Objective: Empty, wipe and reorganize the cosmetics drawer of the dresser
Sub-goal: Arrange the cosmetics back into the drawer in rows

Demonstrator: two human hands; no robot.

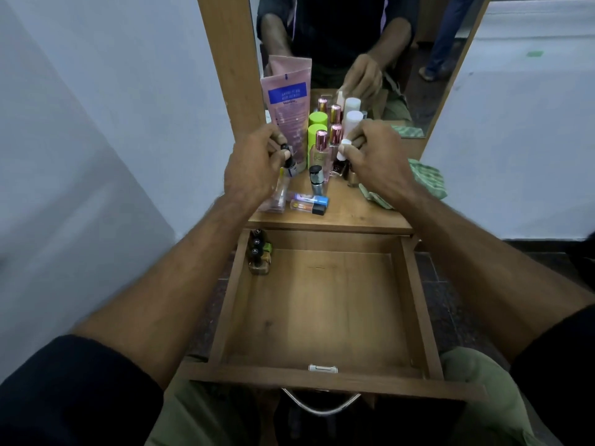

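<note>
- We count three small dark-capped bottles [259,252] in the open drawer [322,304], tucked in its far left corner; the rest of its floor is bare.
- On the tabletop [354,214] we count one pink tube [285,114] leaning at the mirror [418,59], one lime-capped bottle [317,133], two rose-capped bottles [322,149], one white-capped bottle [352,119], and two small tubes [309,202] lying flat near the front edge.
- Our left hand [254,165] is closed round a small dark-capped dropper bottle [289,159], just in front of the pink tube.
- Our right hand [370,159] pinches a small white-tipped thing [345,145] between thumb and fingers, just beside the rose-capped bottles.
- Both hands are above the tabletop, well beyond the drawer.
- A silver-and-black bottle [316,180] stands between the two hands.
- A green checked cloth [428,181] lies crumpled at the right of the tabletop, partly hidden by our right wrist.
- Small nail polish bottles [341,167] crowd beneath the right hand; we cannot count them.
</note>
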